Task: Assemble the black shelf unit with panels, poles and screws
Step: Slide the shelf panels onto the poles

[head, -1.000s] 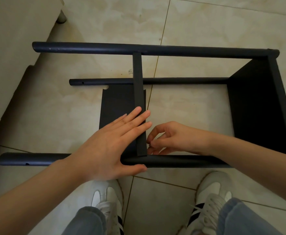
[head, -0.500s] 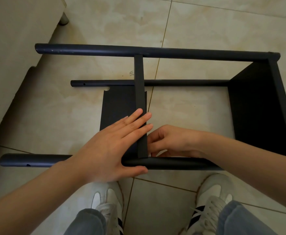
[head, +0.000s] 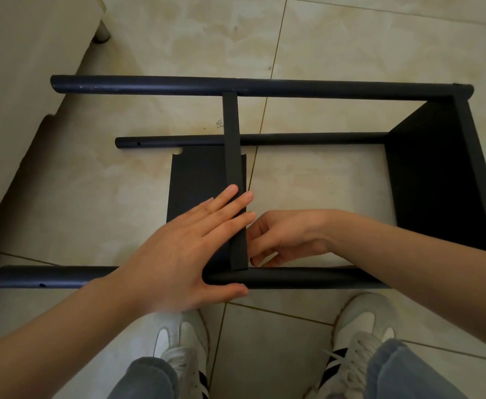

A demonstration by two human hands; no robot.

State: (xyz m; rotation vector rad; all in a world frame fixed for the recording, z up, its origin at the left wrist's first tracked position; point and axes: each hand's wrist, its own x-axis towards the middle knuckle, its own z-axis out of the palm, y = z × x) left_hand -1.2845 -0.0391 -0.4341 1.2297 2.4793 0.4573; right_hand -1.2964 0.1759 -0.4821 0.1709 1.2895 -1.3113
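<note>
The black shelf unit lies on its side on the tiled floor. Its far pole, a thinner pole low on the floor and the near pole all run left to right into the end panel at the right. The middle panel stands on edge between the far and near poles. My left hand lies flat on that panel's left face, fingers over its edge and thumb hooked around the near pole. My right hand is curled at the joint of panel and near pole. What its fingertips hold is hidden.
A beige piece of furniture with a round leg fills the left side. My two white shoes stand just behind the near pole. Small holes show near the left ends of the poles.
My right hand has slid left, tight against the middle panel at the near pole, its fingers tucked in. My left hand has stayed put.
</note>
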